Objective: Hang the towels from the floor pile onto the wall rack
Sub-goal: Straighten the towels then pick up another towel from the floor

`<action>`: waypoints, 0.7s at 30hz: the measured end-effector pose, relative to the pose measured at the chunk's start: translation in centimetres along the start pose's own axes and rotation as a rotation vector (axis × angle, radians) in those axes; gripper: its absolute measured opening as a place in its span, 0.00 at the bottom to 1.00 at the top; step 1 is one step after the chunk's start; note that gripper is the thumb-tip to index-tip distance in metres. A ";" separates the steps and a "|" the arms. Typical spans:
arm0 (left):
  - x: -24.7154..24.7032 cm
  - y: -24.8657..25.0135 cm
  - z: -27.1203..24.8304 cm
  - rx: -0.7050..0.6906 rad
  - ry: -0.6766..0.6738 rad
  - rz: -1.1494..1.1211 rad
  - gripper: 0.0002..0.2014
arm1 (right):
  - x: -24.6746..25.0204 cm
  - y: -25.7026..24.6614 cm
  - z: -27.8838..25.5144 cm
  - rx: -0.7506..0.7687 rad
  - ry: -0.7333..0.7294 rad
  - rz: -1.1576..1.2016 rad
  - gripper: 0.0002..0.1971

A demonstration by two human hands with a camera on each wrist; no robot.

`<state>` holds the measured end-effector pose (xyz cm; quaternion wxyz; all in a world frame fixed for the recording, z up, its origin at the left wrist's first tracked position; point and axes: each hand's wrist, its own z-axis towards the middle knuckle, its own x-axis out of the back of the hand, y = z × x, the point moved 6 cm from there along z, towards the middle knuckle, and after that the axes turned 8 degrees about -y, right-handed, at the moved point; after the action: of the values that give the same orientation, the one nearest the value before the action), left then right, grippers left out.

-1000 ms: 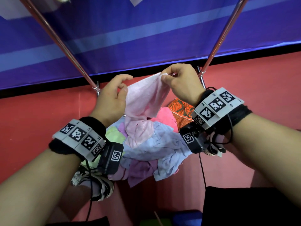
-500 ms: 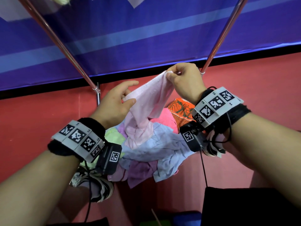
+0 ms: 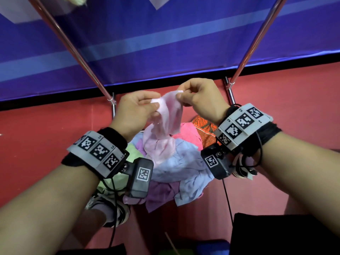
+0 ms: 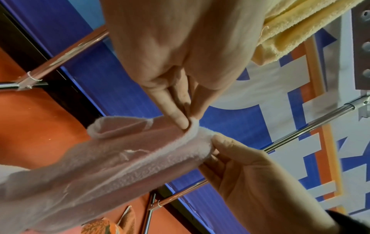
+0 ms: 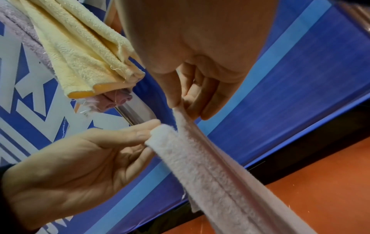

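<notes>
Now the pink towel (image 3: 166, 115) is hanging bunched over the floor pile (image 3: 176, 162), its top edge gathered shorter than a moment ago as the left hand (image 3: 135, 111) is closing in beside the right hand (image 3: 199, 99) (likely hunting for corners to spread). Both hands are pinching that edge between thumb and fingertips (image 4: 181, 121), below the rack rails (image 3: 255, 41).

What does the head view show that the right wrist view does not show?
Only the head view shows the floor pile of mixed coloured towels, the black wrist cameras and a striped shoe. Only the right wrist view shows a pale yellow terry towel hanging over a steel rack bar. Both show the pale pink fleece towel, the left hand and the right hand, each with a pinching grip on its top edge.
</notes>
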<state>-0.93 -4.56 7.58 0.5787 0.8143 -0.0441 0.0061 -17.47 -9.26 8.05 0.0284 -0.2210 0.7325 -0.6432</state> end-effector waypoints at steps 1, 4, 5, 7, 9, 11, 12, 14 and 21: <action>-0.2 0.0 0.0 0.005 -0.021 0.009 0.13 | -0.2 0.0 0.0 0.000 -0.010 0.005 0.14; -0.9 0.1 -0.1 -0.004 -0.060 0.035 0.17 | -0.8 -0.2 -0.2 0.007 -0.045 -0.006 0.15; -1.0 0.3 -0.2 -0.007 -0.069 0.032 0.18 | -0.9 -0.3 -0.3 0.009 -0.054 -0.005 0.15; -1.2 0.3 -0.2 -0.008 -0.076 0.030 0.18 | -0.9 -0.3 -0.3 0.006 -0.055 0.002 0.15; -1.3 0.3 -0.1 -0.007 -0.072 0.044 0.18 | -1.0 -0.2 -0.3 0.001 -0.045 0.019 0.14; -1.4 0.3 -0.2 -0.011 -0.061 0.051 0.18 | -1.1 -0.1 -0.4 -0.008 -0.057 0.052 0.14; -1.5 0.4 -0.2 -0.012 -0.057 0.044 0.18 | -1.2 -0.2 -0.5 -0.013 -0.071 0.059 0.13; -1.5 0.5 -0.3 -0.011 -0.048 0.009 0.17 | -1.5 -0.2 -0.6 -0.018 -0.098 0.057 0.14; -1.1 0.6 -0.3 -0.014 0.044 -0.047 0.13 | -1.6 -0.1 -0.6 -0.023 -0.123 0.082 0.13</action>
<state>-2.08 -4.39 8.18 0.5851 0.8108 -0.0123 0.0103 -16.16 -8.11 7.89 0.0974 -0.2301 0.7452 -0.6182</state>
